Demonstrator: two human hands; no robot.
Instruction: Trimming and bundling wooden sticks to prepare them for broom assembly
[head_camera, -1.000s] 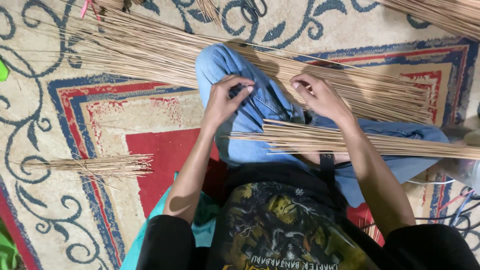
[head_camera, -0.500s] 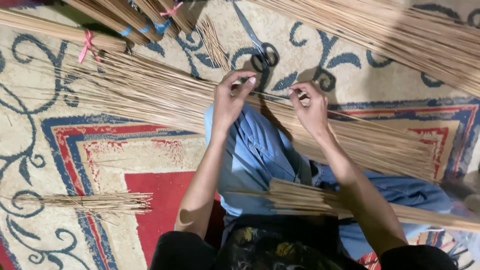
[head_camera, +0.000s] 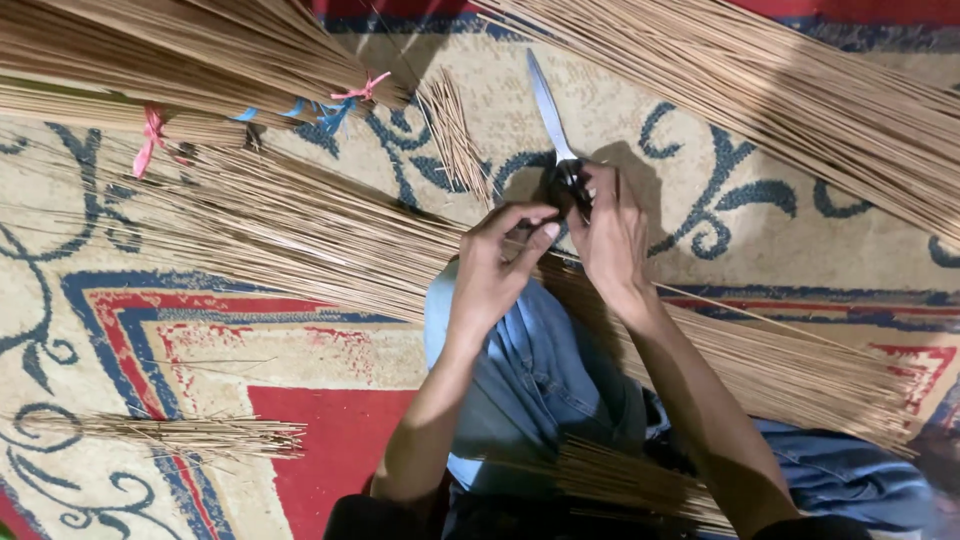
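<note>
My right hand (head_camera: 610, 235) is closed on the black handle of a knife (head_camera: 552, 120) whose long pale blade points away from me over the carpet. My left hand (head_camera: 495, 265) sits just beside it, fingers bent and touching near the handle, pinching what looks like a thin stick. Both hands hover above my knee in blue jeans (head_camera: 535, 370). A wide spread of thin tan sticks (head_camera: 300, 240) lies under the hands and across my leg.
Bundles of sticks tied with pink and blue strings (head_camera: 200, 70) lie at the top left. More loose sticks (head_camera: 780, 90) fan across the top right. A small stick pile (head_camera: 180, 435) rests on the patterned carpet (head_camera: 110, 330) at lower left.
My hands have moved forward, away from my lap toward the far sticks. A knife now shows in my right hand. The view has tilted further forward over the carpet.
</note>
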